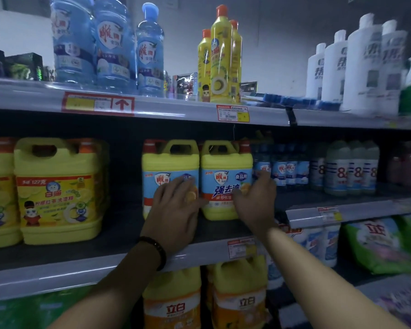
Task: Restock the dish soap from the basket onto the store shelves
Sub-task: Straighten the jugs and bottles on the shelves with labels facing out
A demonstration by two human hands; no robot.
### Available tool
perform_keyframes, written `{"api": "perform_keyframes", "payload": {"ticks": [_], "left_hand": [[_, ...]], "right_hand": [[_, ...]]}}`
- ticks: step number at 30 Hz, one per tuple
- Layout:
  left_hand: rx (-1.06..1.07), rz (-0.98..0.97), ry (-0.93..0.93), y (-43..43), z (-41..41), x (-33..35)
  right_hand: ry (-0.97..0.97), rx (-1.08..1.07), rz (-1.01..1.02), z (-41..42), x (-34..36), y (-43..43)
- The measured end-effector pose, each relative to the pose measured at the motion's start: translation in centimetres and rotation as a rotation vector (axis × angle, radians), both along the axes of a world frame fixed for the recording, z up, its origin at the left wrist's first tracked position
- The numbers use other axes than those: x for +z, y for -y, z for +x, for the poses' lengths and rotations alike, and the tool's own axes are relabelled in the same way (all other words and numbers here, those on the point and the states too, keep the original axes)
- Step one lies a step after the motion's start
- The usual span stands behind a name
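Two yellow dish soap jugs with blue labels stand side by side on the middle shelf (119, 236). My left hand (176, 205) lies flat with straight fingers against the front of the left jug (169, 162). My right hand (255, 198) touches the front right edge of the right jug (223, 167), its fingers spread and slightly bent on the label. Neither hand wraps round a jug. The basket is out of view.
Larger yellow jugs (57, 191) stand at the left of the same shelf, with a gap between them and the two jugs. Small blue bottles (285, 167) crowd the right. Blue and yellow bottles (223, 58) line the top shelf; orange jugs (240, 295) sit below.
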State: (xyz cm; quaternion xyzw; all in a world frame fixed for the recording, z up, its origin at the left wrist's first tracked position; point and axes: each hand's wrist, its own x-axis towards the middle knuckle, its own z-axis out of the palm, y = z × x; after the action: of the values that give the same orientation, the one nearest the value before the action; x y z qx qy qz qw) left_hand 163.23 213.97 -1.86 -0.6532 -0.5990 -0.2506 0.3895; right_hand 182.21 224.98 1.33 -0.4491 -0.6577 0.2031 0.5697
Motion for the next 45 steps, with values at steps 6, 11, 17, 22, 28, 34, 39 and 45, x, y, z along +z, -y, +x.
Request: {"api": "perform_keyframes", "payload": {"ticks": [6, 11, 17, 22, 28, 34, 39, 45], "left_hand": [[0.029, -0.045, -0.013, -0.7, -0.2, -0.4], [0.045, -0.018, -0.017, -0.6, 0.1, -0.3], [0.035, -0.044, -0.018, -0.3, 0.2, -0.1], [0.051, -0.073, -0.024, -0.1, 0.3, -0.1], [0.085, -0.047, 0.047, 0.0, 0.5, 0.2], [0.110, -0.034, 0.045, 0.3, 0.7, 0.3], [0.089, -0.033, 0.077, 0.1, 0.4, 0.3], [0.080, -0.001, 0.101, 0.1, 0.4, 0.2]], "right_hand": [[-0.101, 0.285, -0.217, 0.0, 1.3, -3.6], [-0.086, 0.369, -0.243, 0.2, 1.1, -4.8], [-0.063, 0.184, -0.164, -0.5, 0.3, -2.4], [-0.055, -0.131, 0.020, -1.2, -1.0, 1.6], [-0.086, 0.130, -0.037, -1.2, -2.4, 1.8], [0.033, -0.177, 0.001, -3.8, -2.8, 4.7], [0.171, -0.029, 0.215, -4.1, -4.8, 5.6], [0.341, -0.039, 0.267, -4.2, -5.4, 4.0]]}}
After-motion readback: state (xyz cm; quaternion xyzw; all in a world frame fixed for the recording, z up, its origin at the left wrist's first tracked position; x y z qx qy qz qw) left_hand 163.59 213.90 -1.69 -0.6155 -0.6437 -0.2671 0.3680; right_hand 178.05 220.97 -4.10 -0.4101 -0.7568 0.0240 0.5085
